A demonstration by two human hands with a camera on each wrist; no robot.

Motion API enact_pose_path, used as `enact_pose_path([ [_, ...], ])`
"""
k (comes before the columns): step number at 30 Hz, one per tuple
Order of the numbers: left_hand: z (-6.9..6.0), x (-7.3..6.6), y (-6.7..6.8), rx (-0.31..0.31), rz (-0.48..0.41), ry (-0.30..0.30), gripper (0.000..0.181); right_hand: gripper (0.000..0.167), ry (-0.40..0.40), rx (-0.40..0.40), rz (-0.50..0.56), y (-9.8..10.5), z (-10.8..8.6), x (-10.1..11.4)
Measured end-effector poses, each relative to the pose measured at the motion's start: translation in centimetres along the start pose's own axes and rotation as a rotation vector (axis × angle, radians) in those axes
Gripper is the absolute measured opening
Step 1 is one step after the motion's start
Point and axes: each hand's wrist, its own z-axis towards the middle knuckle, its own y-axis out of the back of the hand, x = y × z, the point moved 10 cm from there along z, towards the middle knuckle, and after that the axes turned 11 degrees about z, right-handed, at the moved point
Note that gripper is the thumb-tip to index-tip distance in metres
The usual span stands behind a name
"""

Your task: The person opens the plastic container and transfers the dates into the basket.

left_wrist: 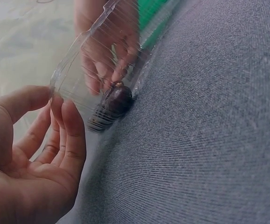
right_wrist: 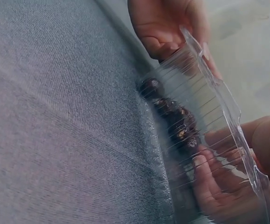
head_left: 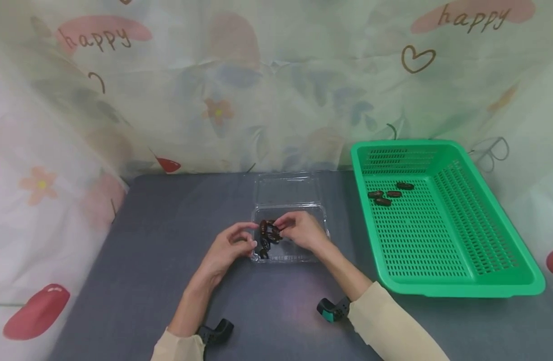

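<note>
Several glossy dark brown dates (head_left: 264, 229) lie in the left half of a clear plastic clamshell box (head_left: 300, 251), its lid (head_left: 287, 191) folded back away from me. My left hand (head_left: 227, 250) pinches the box's left rim between thumb and fingers. Reaching in over the right side, my right hand (head_left: 303, 231) has its fingertips on a date among the others, seeming to pinch it. Through the ribbed wall, the left wrist view shows a date (left_wrist: 118, 100) at those fingertips. The right wrist view shows the dates (right_wrist: 172, 112) in a row, partly blurred by the plastic.
To the right stands a green perforated plastic basket (head_left: 461, 290) with several dates (head_left: 405, 186) near its far left corner. Grey cloth (head_left: 168, 240) covers the table. A patterned curtain (head_left: 276, 100) hangs behind and at both sides.
</note>
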Motion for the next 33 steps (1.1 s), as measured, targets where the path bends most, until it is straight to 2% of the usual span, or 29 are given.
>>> enact_pose_path([
  [10,0.0,-0.1,-0.1,0.004,0.014,-0.014,0.041,0.025,0.013,0.049,-0.232,-0.8,0.3,0.2],
  [13,0.0,-0.1,-0.1,0.006,0.014,-0.012,0.042,0.025,0.012,0.060,-0.267,-1.0,0.4,0.2],
  [17,0.0,0.0,-0.1,0.012,0.004,-0.014,0.042,0.024,0.016,0.059,-0.260,-1.1,0.4,0.1],
  [23,-0.1,-0.1,-0.2,0.030,-0.025,-0.040,0.042,0.023,0.035,0.056,-0.200,-0.9,-0.1,0.6],
  [26,-0.2,-0.1,-0.2,0.034,-0.028,-0.035,0.042,0.020,0.034,0.053,-0.171,-0.8,-0.2,0.7],
  [33,-0.1,-0.2,-0.1,0.027,-0.010,-0.031,0.042,0.019,0.097,0.048,-0.168,-0.4,-1.0,3.1],
])
